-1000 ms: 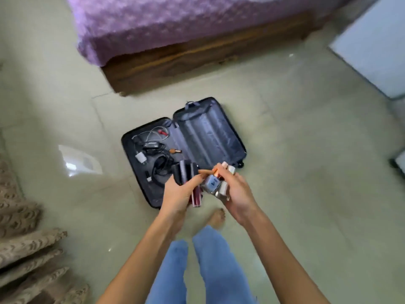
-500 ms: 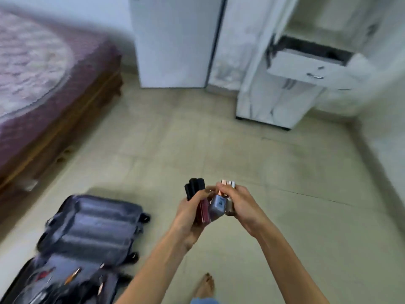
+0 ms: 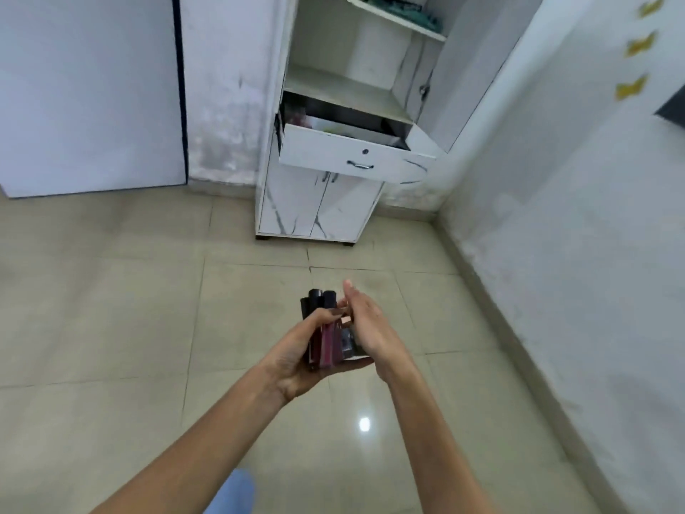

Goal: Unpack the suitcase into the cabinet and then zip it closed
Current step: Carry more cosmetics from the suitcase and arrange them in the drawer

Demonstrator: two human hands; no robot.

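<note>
My left hand (image 3: 296, 359) grips a bunch of small cosmetic tubes (image 3: 323, 330), dark red bodies with black caps, held upright. My right hand (image 3: 365, 328) presses flat against the right side of the bunch, fingers stretched forward, covering a small grey item there. Ahead stands the white cabinet (image 3: 318, 205) with marble-like veins. Its drawer (image 3: 352, 157) is pulled out and holds some items, dimly seen. Open shelves sit above the drawer. The suitcase is out of view.
A white door or panel (image 3: 89, 90) with a dark edge stands left of the cabinet. A white wall (image 3: 574, 217) runs along the right. Beige floor tiles (image 3: 111, 309) stretch between me and the cabinet. My blue trouser leg (image 3: 233, 491) shows at the bottom.
My view has swung from the open suitcase on the floor to the cabinet, which is now nearer. Both hands still carry the tubes; my right hand has flattened against them.
</note>
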